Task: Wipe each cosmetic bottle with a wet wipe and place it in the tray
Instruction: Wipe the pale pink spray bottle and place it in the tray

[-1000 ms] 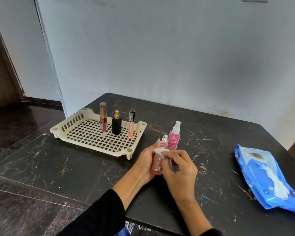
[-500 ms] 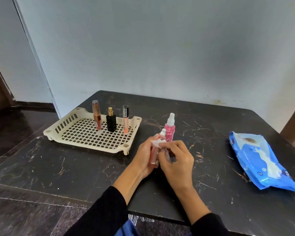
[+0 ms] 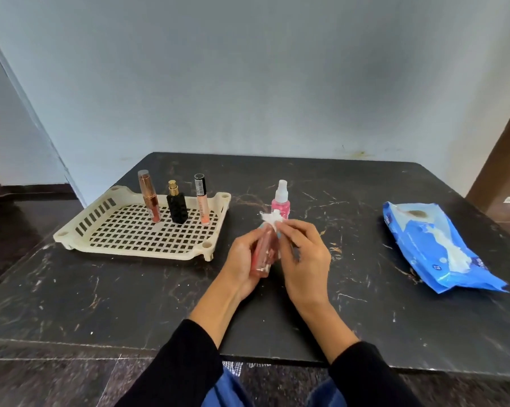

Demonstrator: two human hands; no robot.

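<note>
Peach bottle (image 3: pixel 264 249), tilted above the counter (image 3: pixel 130 289), held in the curled grip of the left hand (image 3: pixel 242 259); right hand (image 3: pixel 303 257) pinches a white wet wipe (image 3: pixel 271 217) against the bottle's top. Pink spray bottle (image 3: pixel 280 201) stands just behind (upright, on the counter). Cream tray (image 3: pixel 80 230), at left, holds three upright cosmetics. Blue wipe pack (image 3: pixel 436 248) lies well apart at right.

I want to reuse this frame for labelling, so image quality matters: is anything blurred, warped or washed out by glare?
Head view: soft, even light, no strong glare on the dark table; wide-angle bending shows in the curved wall edge at left; the left hand, right hand, peach bottle and wet wipe are slightly soft; the tray bottles look sharp, their labels too small to read.
</note>
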